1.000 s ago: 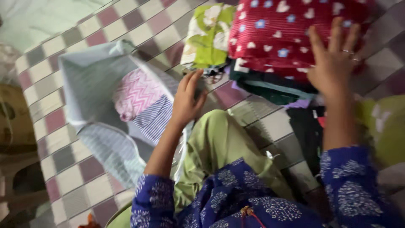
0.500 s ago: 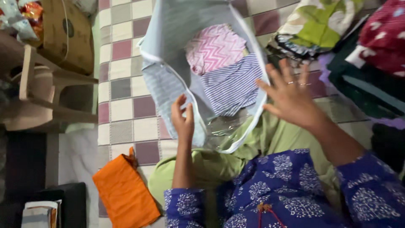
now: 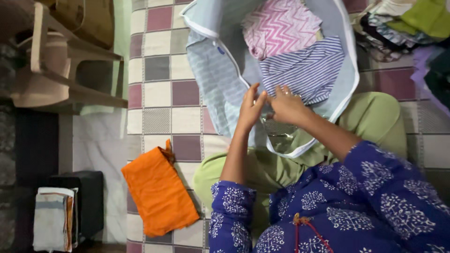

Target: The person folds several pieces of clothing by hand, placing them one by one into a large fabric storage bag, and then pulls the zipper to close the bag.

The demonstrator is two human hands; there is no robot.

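Left hand [image 3: 251, 105] and right hand [image 3: 286, 105] meet, both pinching the near rim of the pale blue fabric storage bag [image 3: 211, 70], just below its striped folded cloth [image 3: 304, 70].

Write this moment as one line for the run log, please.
left hand: on bag edge | right hand: on bag edge | storage bag: open, holds pink cloth, striped cloth | orange cloth: on mat

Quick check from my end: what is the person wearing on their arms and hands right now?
Both arms wear short sleeves of dark blue cloth printed with pale blue-white leaf motifs, ending above the elbow; the left sleeve and right sleeve match. Forearms are bare. The left hand shows no jewellery. The right hand seems to carry a ring, though it is blurred.
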